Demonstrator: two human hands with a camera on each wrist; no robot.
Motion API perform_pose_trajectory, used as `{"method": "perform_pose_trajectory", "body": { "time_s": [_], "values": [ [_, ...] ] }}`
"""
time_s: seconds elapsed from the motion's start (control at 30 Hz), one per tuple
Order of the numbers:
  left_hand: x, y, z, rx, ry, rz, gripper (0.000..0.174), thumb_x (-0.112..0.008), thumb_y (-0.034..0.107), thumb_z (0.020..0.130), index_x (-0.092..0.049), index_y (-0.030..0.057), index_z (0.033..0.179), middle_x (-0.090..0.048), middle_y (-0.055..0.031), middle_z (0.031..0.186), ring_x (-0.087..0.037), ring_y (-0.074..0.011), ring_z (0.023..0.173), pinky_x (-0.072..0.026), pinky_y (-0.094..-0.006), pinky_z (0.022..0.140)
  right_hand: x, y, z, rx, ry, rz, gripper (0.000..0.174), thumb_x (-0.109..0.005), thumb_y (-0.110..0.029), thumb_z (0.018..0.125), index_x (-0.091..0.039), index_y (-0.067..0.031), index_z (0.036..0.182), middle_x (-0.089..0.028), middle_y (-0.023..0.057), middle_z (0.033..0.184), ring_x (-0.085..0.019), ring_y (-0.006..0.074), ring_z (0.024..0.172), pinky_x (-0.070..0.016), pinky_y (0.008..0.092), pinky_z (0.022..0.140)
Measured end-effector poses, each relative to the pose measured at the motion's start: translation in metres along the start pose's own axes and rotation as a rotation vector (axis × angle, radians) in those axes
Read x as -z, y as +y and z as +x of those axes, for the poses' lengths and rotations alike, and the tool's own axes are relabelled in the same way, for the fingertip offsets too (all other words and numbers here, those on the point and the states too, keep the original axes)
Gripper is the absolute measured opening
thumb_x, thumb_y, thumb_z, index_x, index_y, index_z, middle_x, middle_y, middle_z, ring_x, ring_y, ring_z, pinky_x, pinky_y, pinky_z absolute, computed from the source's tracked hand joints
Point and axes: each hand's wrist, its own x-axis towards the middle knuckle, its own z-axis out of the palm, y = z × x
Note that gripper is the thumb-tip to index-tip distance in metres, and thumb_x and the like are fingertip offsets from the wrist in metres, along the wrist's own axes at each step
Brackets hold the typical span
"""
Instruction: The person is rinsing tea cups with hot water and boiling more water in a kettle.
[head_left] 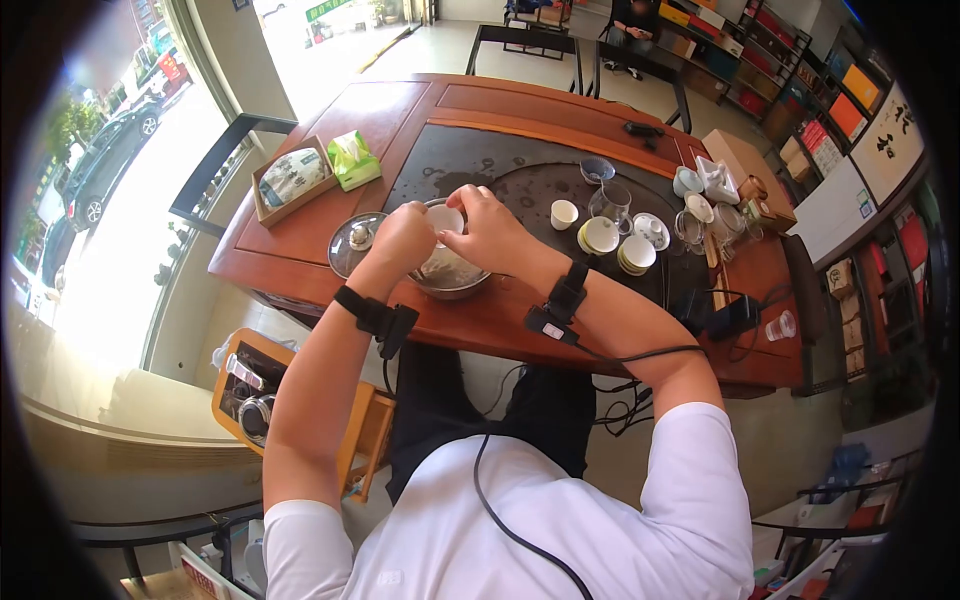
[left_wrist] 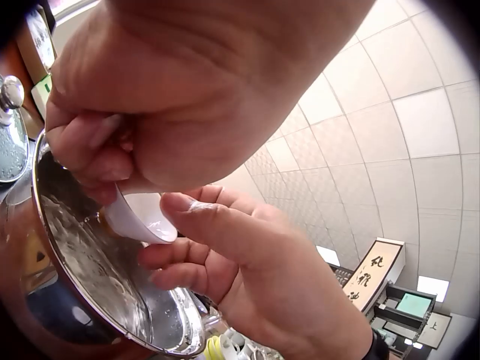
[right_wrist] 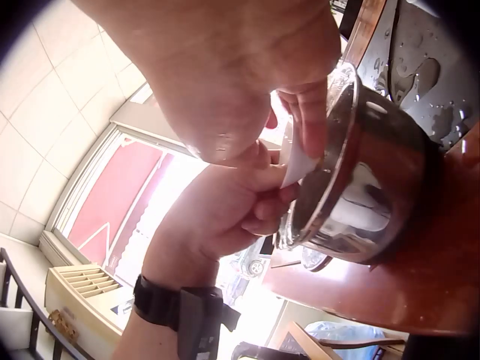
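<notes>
A small white cup point(head_left: 447, 222) is held over a steel pot point(head_left: 452, 286) by both hands. My left hand point(head_left: 402, 240), fingers curled, grips the cup from the left. From the other side my right hand point(head_left: 490, 232) pinches the rim between thumb and fingers. In the left wrist view the cup point(left_wrist: 142, 217) is tilted, its mouth toward my right hand point(left_wrist: 255, 262), above the water in the pot point(left_wrist: 97, 319). The right wrist view shows the cup point(right_wrist: 298, 159) just over the pot's rim.
A glass lid point(head_left: 345, 245) lies left of the pot. Further left are a box with a packet point(head_left: 293, 180) and green tissues point(head_left: 353, 160). Cups point(head_left: 564, 214), a glass pitcher point(head_left: 610, 201) and a lidded bowl point(head_left: 651, 232) stand on the wet dark tray point(head_left: 450, 160) to the right.
</notes>
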Motion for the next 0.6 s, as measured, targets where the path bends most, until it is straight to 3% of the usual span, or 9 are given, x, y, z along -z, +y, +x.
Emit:
{"method": "perform_pose_trajectory", "body": {
  "time_s": [0.07,0.2,0.3,0.4,0.43,0.5,0.57,0.6],
  "values": [
    [0.004,0.013,0.001,0.048,-0.077,0.031,0.029,-0.068,0.019,0.1,-0.073,-0.0061,0.113,-0.076,-0.0294,0.104,-0.075,-0.0451,0.099,-0.058,-0.0504,0.087,-0.003,-0.002,0.014,-0.229,-0.138,0.142,0.053,-0.081,-0.022,0.093,-0.062,0.007,0.133,-0.076,0.0186,0.109,-0.078,0.0263,0.083,-0.0635,0.0403,0.08],
    [0.002,0.013,0.009,0.083,-0.193,0.038,0.03,-0.064,0.023,0.103,-0.074,-0.0036,0.113,-0.076,-0.0278,0.108,-0.072,-0.0481,0.104,-0.0556,-0.0544,0.093,-0.002,0.007,0.039,-0.076,-0.352,-0.337,0.032,-0.071,-0.016,0.098,-0.07,0.0108,0.116,-0.078,0.0253,0.097,-0.08,0.038,0.086,-0.0635,0.0442,0.077],
    [-0.025,-0.011,0.01,-0.036,0.072,0.082,0.036,-0.069,0.029,0.104,-0.073,-0.0036,0.118,-0.079,-0.0239,0.102,-0.077,-0.0394,0.09,-0.0601,-0.0515,0.08,0.001,-0.001,0.035,-0.037,-0.175,-0.368,0.029,-0.065,-0.014,0.1,-0.071,0.0121,0.112,-0.077,0.0284,0.097,-0.079,0.041,0.09,-0.0624,0.0458,0.075],
    [0.015,0.039,0.0,0.485,-0.366,-0.495,0.03,-0.059,0.022,0.109,-0.07,-0.0056,0.108,-0.073,-0.0162,0.079,-0.067,-0.0259,0.059,-0.0525,-0.0418,0.051,0.009,-0.001,0.041,-0.088,-0.318,-0.372,0.028,-0.065,-0.016,0.101,-0.072,0.0112,0.107,-0.077,0.0285,0.096,-0.079,0.0423,0.089,-0.0615,0.0476,0.074],
    [0.016,0.045,0.001,0.529,-0.381,-0.566,0.027,-0.056,0.019,0.111,-0.066,-0.0055,0.115,-0.067,-0.0081,0.075,-0.057,-0.0137,0.052,-0.0424,-0.0321,0.041,0.01,-0.002,0.042,-0.183,-0.37,-0.26,0.028,-0.066,-0.017,0.101,-0.073,0.011,0.104,-0.077,0.0293,0.095,-0.078,0.0436,0.089,-0.0611,0.0484,0.075],
    [0.007,0.029,0.008,0.438,-0.329,-0.402,0.025,-0.056,0.017,0.11,-0.066,-0.0051,0.113,-0.065,-0.0078,0.074,-0.059,-0.0159,0.053,-0.0444,-0.0338,0.043,0.013,-0.006,0.043,-0.368,-0.47,-0.036,0.029,-0.069,-0.018,0.1,-0.075,0.0107,0.099,-0.076,0.0309,0.095,-0.076,0.0461,0.09,-0.0605,0.0501,0.077],
    [-0.01,0.004,0.017,0.257,-0.259,-0.159,0.024,-0.056,0.017,0.109,-0.067,-0.0037,0.108,-0.064,-0.0077,0.072,-0.062,-0.0185,0.058,-0.0478,-0.0364,0.047,0.014,-0.012,0.039,-0.343,-0.453,0.022,0.029,-0.068,-0.017,0.101,-0.076,0.0097,0.095,-0.077,0.0289,0.092,-0.077,0.0428,0.084,-0.0607,0.049,0.073],
    [-0.008,0.004,0.019,0.206,-0.241,-0.096,0.026,-0.058,0.018,0.107,-0.07,-0.0054,0.109,-0.069,-0.0145,0.082,-0.067,-0.0279,0.072,-0.0511,-0.0412,0.061,0.014,-0.013,0.037,-0.336,-0.44,0.054,0.029,-0.068,-0.017,0.101,-0.077,0.0093,0.092,-0.077,0.028,0.09,-0.077,0.0412,0.082,-0.0608,0.0484,0.071]
  ]
}}
